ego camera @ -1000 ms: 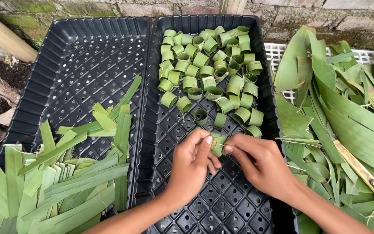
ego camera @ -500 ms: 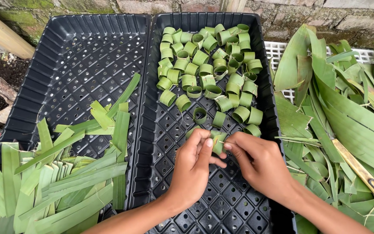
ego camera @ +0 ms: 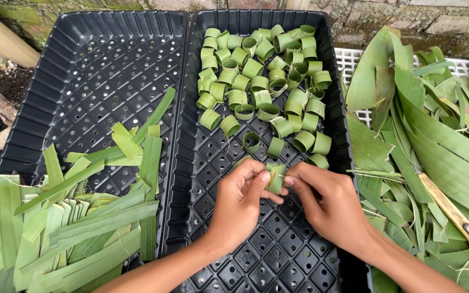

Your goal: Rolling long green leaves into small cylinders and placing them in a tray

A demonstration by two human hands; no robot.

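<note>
1. Your two black trays: the right tray (ego camera: pixel 336 135) holds the heap of leaf rings (ego camera: pixel 261 81), the left tray (ego camera: pixel 82 81) the cut leaf strips (ego camera: pixel 71 228).
2. Since a second ago, almost nothing has shifted.
3. Your left hand (ego camera: pixel 240 203) and right hand (ego camera: pixel 327 203) pinch one leaf ring (ego camera: pixel 275 178), fingers clenched, over the right tray.
4. A knife (ego camera: pixel 454 214) lies among the leaves on your right.
</note>
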